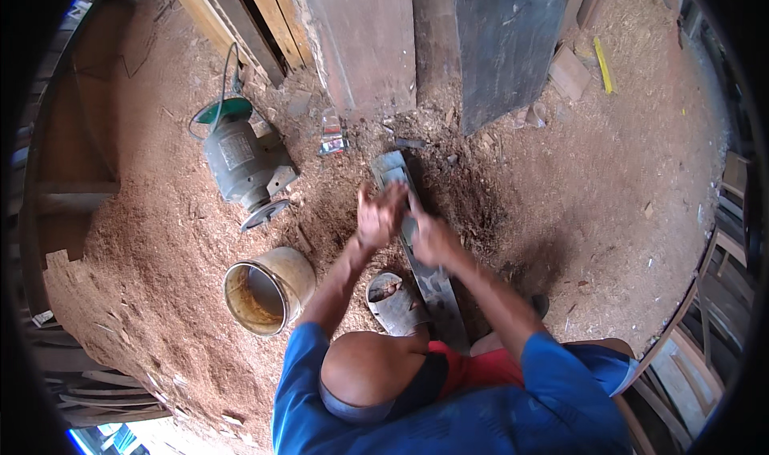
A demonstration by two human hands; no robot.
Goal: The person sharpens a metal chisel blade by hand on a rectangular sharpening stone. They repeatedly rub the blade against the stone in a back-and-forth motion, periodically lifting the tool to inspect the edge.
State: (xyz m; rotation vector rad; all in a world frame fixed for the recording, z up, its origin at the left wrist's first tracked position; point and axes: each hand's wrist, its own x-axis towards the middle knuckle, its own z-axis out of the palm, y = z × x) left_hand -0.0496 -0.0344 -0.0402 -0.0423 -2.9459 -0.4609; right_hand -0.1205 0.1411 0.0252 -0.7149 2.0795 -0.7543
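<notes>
A long grey plank (436, 287) lies on the ground in front of me, pointing away. On its far end rests a flat blue-grey block (392, 173). My left hand (380, 217) is over the plank just this side of the block, its fingers bent down and pressed together, its thumb raised. Close beside it on the right, my right hand (433, 239) is closed, with one finger reaching toward the left hand. Both are blurred by motion. What lies between or under the fingers is hidden. My sandalled foot (394, 301) stands left of the plank.
Left of my arms stand an open bucket (282, 283) with liquid inside and a grey bench grinder (240, 160). Wide boards (364, 42) lean at the far side. A yellow strip (603, 66) lies far right. Sawdust and shavings cover the ground.
</notes>
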